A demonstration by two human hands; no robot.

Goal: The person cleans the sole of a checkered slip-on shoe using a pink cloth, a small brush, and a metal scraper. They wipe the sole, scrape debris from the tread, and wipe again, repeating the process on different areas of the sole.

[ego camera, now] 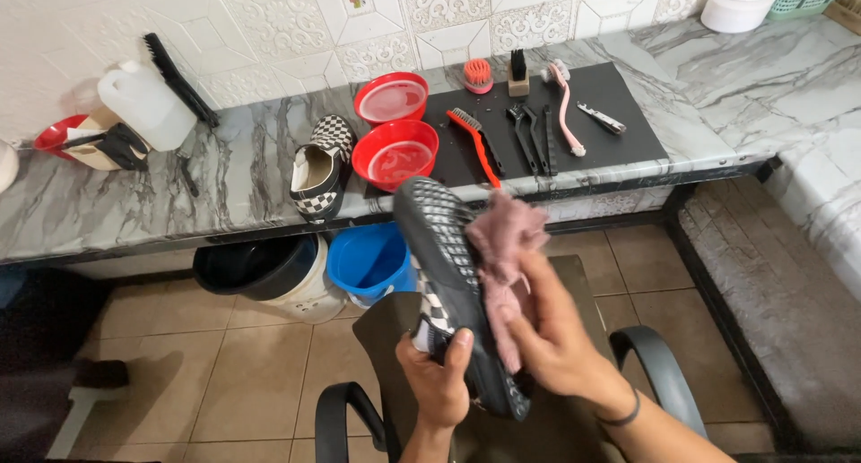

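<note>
**Checkered shoe held sole-up, pink cloth pressed to it**

Head view, lower centre of the frame: left hand (437, 382) raised from the bottom edge, fingers and thumb clamped round the heel end of a checkered shoe (453, 284), dark waffle sole turned up and toe pointing toward the counter. Right hand (552, 333) coming in from the lower right, dark band at the wrist, fingers closed on a pink cloth (502, 248) bunched against the sole's right side.

Directly behind, the front edge of a marble counter (134, 207) running across the middle of the frame, a tiled wall beyond it. Below the edge, open tiled floor at lower left; curved black chair arms (659, 360) close on both sides of the hands.

Counted: two shoes, the second checkered shoe (321, 169) lying on the counter; two red bowls (395, 149) just beside it; one black mat (619, 91) with several brushes and tools; two buckets under the counter, one dark (256, 266), one blue (368, 261); one white jug (143, 104) at upper left.
</note>
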